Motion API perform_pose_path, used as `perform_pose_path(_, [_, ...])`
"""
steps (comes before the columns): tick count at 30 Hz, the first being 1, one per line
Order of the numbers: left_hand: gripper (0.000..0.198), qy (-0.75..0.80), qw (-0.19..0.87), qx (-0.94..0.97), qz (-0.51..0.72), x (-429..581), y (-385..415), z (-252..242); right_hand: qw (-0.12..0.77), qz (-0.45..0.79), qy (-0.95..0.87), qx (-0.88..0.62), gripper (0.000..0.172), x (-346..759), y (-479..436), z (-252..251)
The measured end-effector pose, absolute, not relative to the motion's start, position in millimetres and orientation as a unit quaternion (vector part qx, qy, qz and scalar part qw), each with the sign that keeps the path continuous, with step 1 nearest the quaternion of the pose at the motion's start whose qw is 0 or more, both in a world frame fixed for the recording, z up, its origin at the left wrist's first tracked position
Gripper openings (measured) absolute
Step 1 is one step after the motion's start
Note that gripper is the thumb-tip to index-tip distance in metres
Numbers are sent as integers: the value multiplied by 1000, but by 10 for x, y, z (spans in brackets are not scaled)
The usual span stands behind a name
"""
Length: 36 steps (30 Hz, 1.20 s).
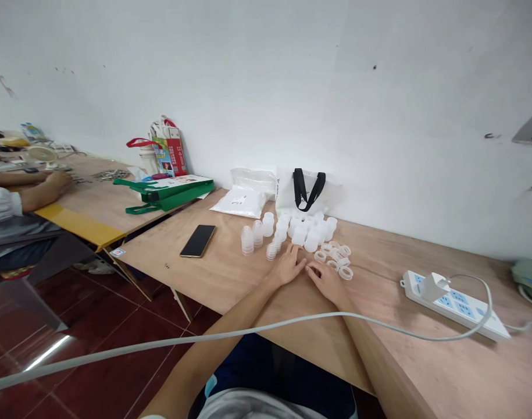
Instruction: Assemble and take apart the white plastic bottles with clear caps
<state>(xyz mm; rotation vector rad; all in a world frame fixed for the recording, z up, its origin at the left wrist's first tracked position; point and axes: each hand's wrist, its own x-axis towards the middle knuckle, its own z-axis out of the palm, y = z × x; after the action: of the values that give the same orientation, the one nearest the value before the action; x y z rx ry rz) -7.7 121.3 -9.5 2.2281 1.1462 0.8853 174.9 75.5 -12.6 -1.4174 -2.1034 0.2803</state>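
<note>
My left hand (pixel 289 265) rests on the wooden table with its fingers stretched forward, close to the front of a group of white translucent plastic jars (pixel 311 240). Beside it, my right hand (pixel 325 280) lies on the tabletop, its fingers pointing forward and left and its thumb side near my left hand. Neither hand shows anything held. Several clear plastic rings (pixel 345 273) are scattered just beyond my right hand. Left of the jars stand stacks of clear dome-shaped caps (pixel 247 240), with a smaller stack (pixel 271 251) near my left fingers.
A phone (pixel 198 241) lies to the left. White plastic packages (pixel 240 202) and a white bag with black handles (pixel 287 195) are against the wall. At right sits a power strip (pixel 455 302); its cable (pixel 266 327) crosses the foreground. A co-worker's arm (pixel 41 195) rests on another table.
</note>
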Motion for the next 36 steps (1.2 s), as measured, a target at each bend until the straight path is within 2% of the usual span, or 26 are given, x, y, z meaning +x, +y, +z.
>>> perform_pose_path(4, [22,408,238,822,318,-82,1208,-75,288,67,-782,-548,33,1750,742,-140])
perform_pose_path(7, [13,386,231,839,307,-78,1218,-67,272,-53,-768,-577,33,1766,741,-114])
perform_pose_path(12, [14,377,208,851,300,-72,1221,-57,235,-200,-716,-627,37,1815,778,-81])
perform_pose_path(15, [13,378,208,850,302,-73,1215,-51,220,-207,-704,-643,43,1843,800,-138])
perform_pose_path(24, [12,376,213,849,305,-68,1241,-81,200,-211,-725,-624,27,1864,796,-191])
perform_pose_path(32, [12,375,209,850,303,-63,1199,-52,202,-210,-720,-630,25,1810,741,-112])
perform_pose_path(36, [14,352,213,859,305,-85,1068,0,171,-219,-711,-646,26,1773,693,-92])
